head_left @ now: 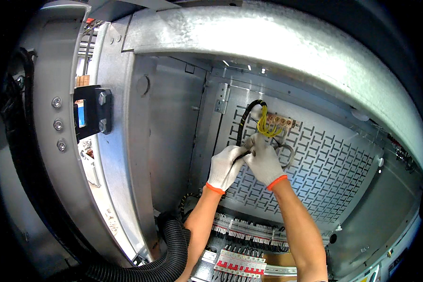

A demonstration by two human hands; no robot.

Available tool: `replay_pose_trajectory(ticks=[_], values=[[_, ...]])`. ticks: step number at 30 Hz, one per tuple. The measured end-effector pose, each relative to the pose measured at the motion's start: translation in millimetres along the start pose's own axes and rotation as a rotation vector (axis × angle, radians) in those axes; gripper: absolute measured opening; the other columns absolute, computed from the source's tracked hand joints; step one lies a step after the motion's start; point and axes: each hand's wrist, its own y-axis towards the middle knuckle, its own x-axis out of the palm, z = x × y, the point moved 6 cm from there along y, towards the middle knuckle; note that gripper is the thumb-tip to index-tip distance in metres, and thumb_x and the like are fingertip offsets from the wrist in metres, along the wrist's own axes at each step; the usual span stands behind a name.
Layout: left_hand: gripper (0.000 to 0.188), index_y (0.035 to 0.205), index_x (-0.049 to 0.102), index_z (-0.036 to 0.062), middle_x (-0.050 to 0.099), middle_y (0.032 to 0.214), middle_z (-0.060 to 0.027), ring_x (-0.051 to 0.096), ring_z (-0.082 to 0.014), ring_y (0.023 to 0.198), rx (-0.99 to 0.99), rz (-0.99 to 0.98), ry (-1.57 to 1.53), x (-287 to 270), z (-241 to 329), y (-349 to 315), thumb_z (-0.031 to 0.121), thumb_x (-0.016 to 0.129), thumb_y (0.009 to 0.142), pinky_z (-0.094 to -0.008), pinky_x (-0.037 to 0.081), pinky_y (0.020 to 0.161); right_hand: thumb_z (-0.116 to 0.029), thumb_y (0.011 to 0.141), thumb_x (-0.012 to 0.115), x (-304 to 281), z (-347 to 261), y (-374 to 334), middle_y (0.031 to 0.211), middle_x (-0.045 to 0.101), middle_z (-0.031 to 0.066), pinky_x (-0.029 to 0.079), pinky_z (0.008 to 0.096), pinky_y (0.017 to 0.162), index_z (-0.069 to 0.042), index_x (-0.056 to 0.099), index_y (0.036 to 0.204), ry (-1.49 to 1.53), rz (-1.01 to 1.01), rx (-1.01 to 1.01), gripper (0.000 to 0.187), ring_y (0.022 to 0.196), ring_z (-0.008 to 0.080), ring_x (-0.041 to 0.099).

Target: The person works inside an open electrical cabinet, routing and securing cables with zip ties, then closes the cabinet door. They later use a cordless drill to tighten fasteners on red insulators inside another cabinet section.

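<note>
Both my hands wear white knit gloves with orange cuffs and meet in front of a slotted metal panel point(315, 160). My left hand point(224, 167) is closed around a short black cable piece point(242, 156) that spans the gap to the other hand. My right hand point(262, 160) pinches at its far end, where the fingers partly hide it. Just above run a black braided sleeve point(242, 123) and a bundle of yellow wires point(264, 126) attached to a copper terminal bar point(281, 121). A grey cable loop point(292, 158) hangs right of my right hand.
Below my forearms are a row of breakers with red switches point(240, 267) and a wired terminal strip point(249, 231). A thick black corrugated conduit point(174, 249) curves past my left forearm. The steel frame beam point(268, 33) crosses overhead, and a black bracket point(93, 113) juts out at left.
</note>
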Motion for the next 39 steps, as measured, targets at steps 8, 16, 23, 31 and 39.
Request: replay_pose_trajectory(ticks=[8,16,23,31,39], values=[[0.02,0.105,0.074,0.0055,0.071,0.101,-0.014,0.071,-0.029,0.089,-0.126,0.426,0.071,3,-5,12,0.007,0.07,0.086,-0.0345,0.054,0.079,-0.007,0.085,0.062,-12,-23,0,0.086,0.068,0.0253,0.053,0.0517,0.073,0.001,0.054,0.101,0.107,0.26,0.11,0.02,0.084,0.0456,0.067],[0.019,0.104,0.074,0.0036,0.072,0.101,-0.0144,0.071,-0.0278,0.088,-0.151,0.442,-0.022,7,-10,7,0.009,0.071,0.086,-0.0327,0.054,0.08,-0.017,0.087,0.065,-21,4,-12,0.089,0.07,0.0238,0.054,0.047,0.072,0.003,0.062,0.105,0.122,0.132,0.282,0.027,0.077,0.0412,0.069],[0.02,0.105,0.075,0.0056,0.073,0.101,-0.0138,0.072,-0.0275,0.089,-0.146,0.376,0.003,8,-12,5,0.008,0.07,0.085,-0.032,0.054,0.081,-0.023,0.093,0.057,15,-6,2,0.082,0.069,0.0228,0.053,0.0475,0.064,0.003,0.062,0.094,-0.408,0.005,-0.366,0.027,0.068,0.0388,0.066],[0.019,0.104,0.073,0.0012,0.072,0.093,-0.0132,0.07,-0.0189,0.083,-0.303,0.441,-0.171,12,-27,-4,0.014,0.07,0.09,-0.0292,0.053,0.078,-0.018,0.094,0.055,-46,-65,-2,0.117,0.064,0.0214,0.049,0.0538,0.092,-0.003,0.062,0.117,-0.667,0.078,-0.11,0.029,0.111,0.036,0.061],[0.024,0.101,0.069,-0.0029,0.068,0.086,-0.0178,0.067,-0.0219,0.078,-0.307,0.42,-0.162,6,-20,2,0.018,0.07,0.089,-0.0317,0.05,0.073,-0.022,0.092,0.057,-29,-40,61,0.137,0.055,0.0187,0.038,0.0532,0.111,-0.006,0.05,0.141,-1.211,0.044,-0.56,0.052,0.129,0.0354,0.052]])
